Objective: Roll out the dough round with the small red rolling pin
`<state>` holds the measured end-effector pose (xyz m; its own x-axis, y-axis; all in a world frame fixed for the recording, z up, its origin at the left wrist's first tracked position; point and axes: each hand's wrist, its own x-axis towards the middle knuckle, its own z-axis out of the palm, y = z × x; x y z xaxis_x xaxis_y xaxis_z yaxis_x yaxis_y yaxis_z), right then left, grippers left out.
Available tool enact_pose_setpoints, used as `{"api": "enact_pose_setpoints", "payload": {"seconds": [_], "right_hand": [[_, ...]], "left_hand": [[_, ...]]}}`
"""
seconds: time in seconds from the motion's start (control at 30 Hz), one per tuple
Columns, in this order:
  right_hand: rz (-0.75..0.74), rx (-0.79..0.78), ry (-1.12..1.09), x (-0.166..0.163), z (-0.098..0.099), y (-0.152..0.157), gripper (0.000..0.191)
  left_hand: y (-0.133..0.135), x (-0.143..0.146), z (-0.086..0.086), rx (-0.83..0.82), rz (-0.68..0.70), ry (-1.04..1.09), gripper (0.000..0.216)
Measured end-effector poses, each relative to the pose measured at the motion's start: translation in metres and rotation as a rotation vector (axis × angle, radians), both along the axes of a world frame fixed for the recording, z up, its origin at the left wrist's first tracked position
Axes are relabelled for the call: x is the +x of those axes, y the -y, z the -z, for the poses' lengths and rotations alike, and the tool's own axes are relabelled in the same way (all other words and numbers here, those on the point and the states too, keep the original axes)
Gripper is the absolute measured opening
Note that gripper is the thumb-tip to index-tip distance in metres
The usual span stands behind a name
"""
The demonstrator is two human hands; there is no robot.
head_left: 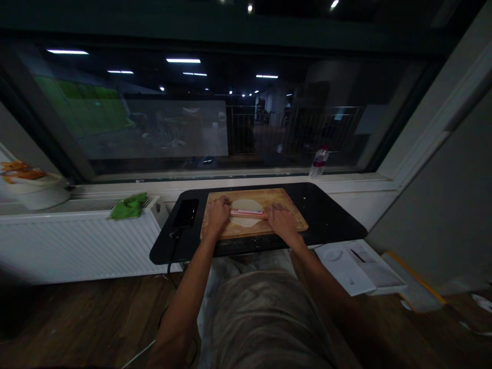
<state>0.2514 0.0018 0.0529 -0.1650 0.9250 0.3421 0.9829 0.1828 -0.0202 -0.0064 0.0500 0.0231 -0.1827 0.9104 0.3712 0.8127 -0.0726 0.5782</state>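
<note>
I am mid-roll: my left hand [217,215] and right hand [282,220] each press, palm down with fingers curled, on an end of the one slim pinkish rolling pin [246,211], lying across the single pale round of dough [246,213] on the one wooden cutting board [253,219] atop the black tabletop [330,220]. Next calls for even pressure, pushing forward.

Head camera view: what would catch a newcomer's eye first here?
At centre, the left hand and right hand press the ends of a rolling pin lying across a pale round of dough on a wooden board. The board sits on a black table under a dark window; a green cloth lies on the radiator, left.
</note>
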Motion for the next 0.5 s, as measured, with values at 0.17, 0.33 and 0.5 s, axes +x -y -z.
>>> {"api": "enact_pose_setpoints", "payload": {"seconds": [0.17, 0.33, 0.5], "right_hand": [[-0.065, -0.083, 0.094, 0.002, -0.009, -0.041, 0.043], [-0.059, -0.113, 0.092, 0.003, -0.008, -0.050, 0.046], [-0.005, -0.083, 0.022, 0.003, -0.004, -0.022, 0.049]], "left_hand": [[0.001, 0.000, -0.004, -0.021, -0.008, 0.004, 0.041], [0.003, 0.001, -0.006, -0.032, -0.015, -0.002, 0.040], [0.004, 0.001, -0.006, -0.034, -0.028, -0.011, 0.040]]}}
